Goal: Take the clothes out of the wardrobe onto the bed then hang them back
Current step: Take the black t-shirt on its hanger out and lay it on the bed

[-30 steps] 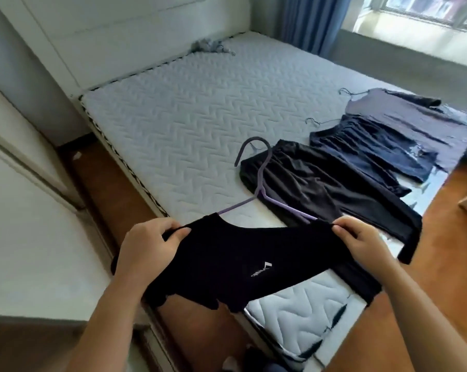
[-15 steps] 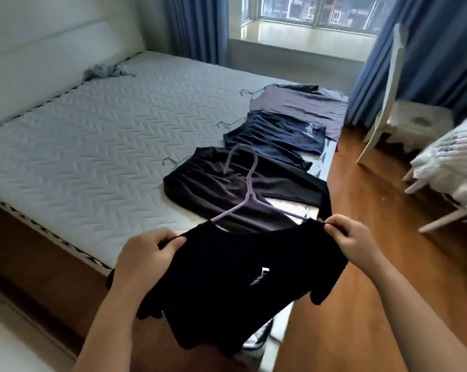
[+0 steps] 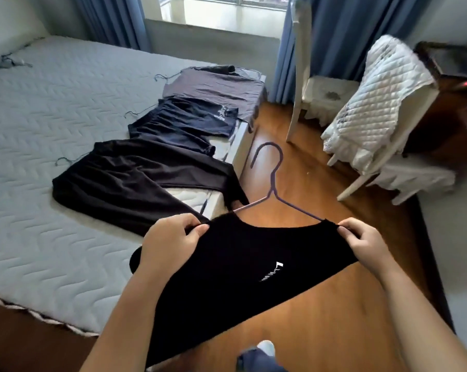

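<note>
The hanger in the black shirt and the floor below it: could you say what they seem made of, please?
Hanger: thin purple wire, probably coated metal, given its slim twisted neck. Floor: glossy brown wood or laminate; grain and sheen show.

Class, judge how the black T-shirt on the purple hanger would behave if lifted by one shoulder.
Probably floppy: the black T-shirt sags between the left hand and right hand. Likely light: pinches at the shoulders carry it. It may slip off the thin purple hanger.

Home bedrm – bed [image 3: 52, 124], curtains [image 3: 342, 30], chair [image 3: 307, 84].
</note>
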A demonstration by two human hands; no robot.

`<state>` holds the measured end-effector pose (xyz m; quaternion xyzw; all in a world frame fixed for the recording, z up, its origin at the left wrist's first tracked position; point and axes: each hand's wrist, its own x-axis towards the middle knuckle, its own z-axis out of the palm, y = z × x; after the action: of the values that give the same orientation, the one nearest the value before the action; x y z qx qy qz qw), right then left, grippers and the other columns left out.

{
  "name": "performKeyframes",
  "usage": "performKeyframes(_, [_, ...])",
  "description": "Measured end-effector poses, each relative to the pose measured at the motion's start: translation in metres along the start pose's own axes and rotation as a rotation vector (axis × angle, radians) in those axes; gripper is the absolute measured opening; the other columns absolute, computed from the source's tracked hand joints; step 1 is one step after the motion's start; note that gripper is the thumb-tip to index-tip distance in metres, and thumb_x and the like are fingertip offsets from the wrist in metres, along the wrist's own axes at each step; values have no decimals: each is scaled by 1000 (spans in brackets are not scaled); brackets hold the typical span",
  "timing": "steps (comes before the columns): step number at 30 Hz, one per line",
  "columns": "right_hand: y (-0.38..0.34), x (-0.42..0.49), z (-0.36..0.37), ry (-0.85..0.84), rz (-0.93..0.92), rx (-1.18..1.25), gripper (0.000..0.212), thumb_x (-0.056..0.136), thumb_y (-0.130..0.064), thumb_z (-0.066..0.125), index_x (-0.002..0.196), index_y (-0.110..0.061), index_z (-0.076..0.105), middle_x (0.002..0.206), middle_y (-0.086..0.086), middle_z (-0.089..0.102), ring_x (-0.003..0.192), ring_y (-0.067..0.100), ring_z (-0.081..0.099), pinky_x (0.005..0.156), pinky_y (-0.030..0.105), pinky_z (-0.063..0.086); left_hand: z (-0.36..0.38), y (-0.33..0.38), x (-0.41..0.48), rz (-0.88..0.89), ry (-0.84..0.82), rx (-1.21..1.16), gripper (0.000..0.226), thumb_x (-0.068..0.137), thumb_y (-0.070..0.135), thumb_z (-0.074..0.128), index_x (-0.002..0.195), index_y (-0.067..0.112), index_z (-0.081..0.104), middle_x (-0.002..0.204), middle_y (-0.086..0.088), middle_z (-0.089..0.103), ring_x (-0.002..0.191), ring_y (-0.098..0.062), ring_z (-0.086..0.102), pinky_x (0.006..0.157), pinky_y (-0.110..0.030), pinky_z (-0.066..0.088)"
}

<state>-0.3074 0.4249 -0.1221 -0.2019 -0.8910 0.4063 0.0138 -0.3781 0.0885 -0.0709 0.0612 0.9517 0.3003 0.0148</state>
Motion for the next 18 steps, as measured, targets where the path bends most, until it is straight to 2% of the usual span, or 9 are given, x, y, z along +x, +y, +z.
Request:
performKeyframes(2, [22, 4, -29, 39, 42, 8, 19, 89, -9, 54, 73, -19, 60, 77, 2, 64, 80, 23, 56, 67, 19, 41, 23, 30, 6, 22, -21, -6, 13, 82, 35, 62, 80, 23, 69, 72, 4, 68, 75, -17, 60, 69, -30, 44])
performKeyframes(4, [37, 7, -56, 91, 76, -5, 16, 90, -11, 53, 76, -16, 60, 79, 4, 63, 82, 25, 56, 68, 29, 40, 45, 57, 13, 36, -63, -47, 13, 82, 33, 62, 80, 22, 69, 72, 6, 66, 76, -16, 59, 69, -29, 42])
performKeyframes(9, [74, 5, -111, 229, 148, -64, 12, 90, -13, 53, 81, -20, 57, 85, 7, 60, 85, 24, 53, 75, 27, 33, 93, 110, 24, 46, -185, -162, 13, 81, 28, 65, 77, 16, 70, 68, 5, 63, 77, -18, 61, 72, -32, 46])
performKeyframes(14, [97, 21, -133, 196, 138, -109, 14, 90, -13, 51, 81, -22, 56, 89, 7, 63, 88, 25, 55, 76, 28, 35, 116, 127, 29, 93, -238, -177, 12, 81, 24, 66, 72, 17, 69, 68, 5, 66, 71, -11, 59, 65, -22, 42])
performKeyframes(18, [86, 47, -124, 106, 51, -129, 14, 89, -14, 52, 81, -24, 56, 94, 8, 64, 93, 25, 55, 80, 31, 37, 110, 110, 24, -2, -249, -214, 19, 82, 23, 65, 63, 21, 64, 60, 7, 62, 63, -6, 56, 58, -16, 38])
